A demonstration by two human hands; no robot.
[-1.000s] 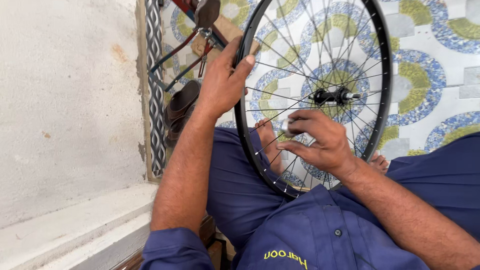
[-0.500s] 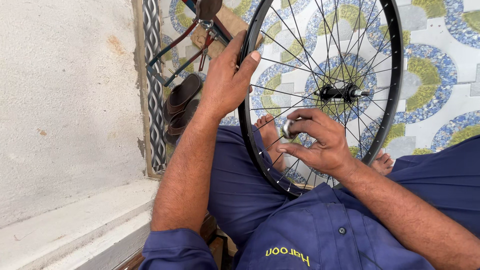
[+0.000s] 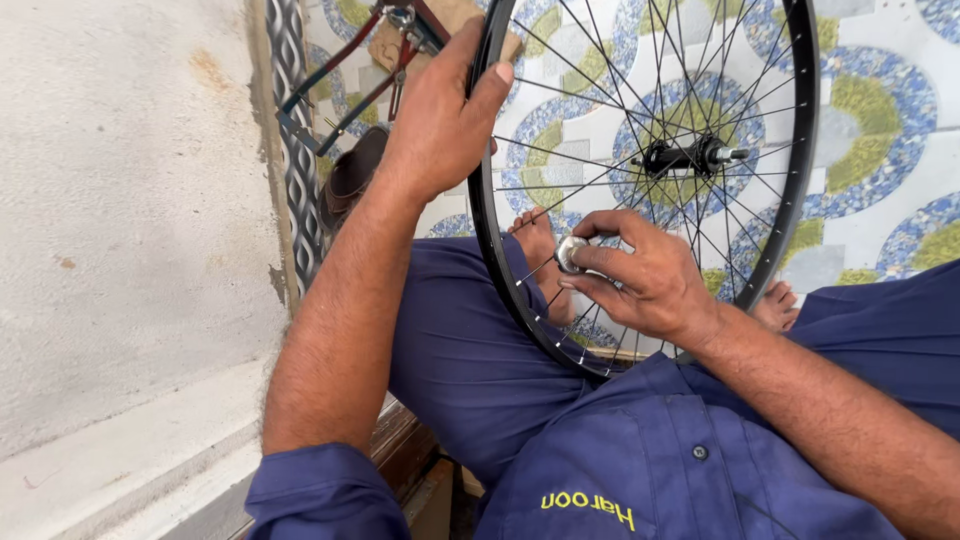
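A black spoked bicycle wheel [image 3: 800, 130] stands upright between my knees, its hub [image 3: 690, 157] at the centre. My left hand [image 3: 440, 115] grips the rim at its upper left, thumb hooked over the edge. My right hand [image 3: 645, 280] sits inside the spokes low on the wheel, fingers pinched on a small round silver spoke tool [image 3: 570, 253] set against a spoke near the rim. My bare feet [image 3: 540, 250] show through the spokes, and my blue trousers [image 3: 470, 350] fill the lower part of the view.
A rough plastered wall [image 3: 120, 220] with a ledge runs along the left. A twisted metal bar [image 3: 295, 170] stands beside it, with a red and black bicycle frame part [image 3: 360, 70] and a brown sandal [image 3: 350, 175] behind. The floor [image 3: 880, 90] has blue, green and white patterned tiles.
My right hand has shifted slightly left and up along the spokes with the silver tool. The left hand stays on the rim; the view has drifted a little.
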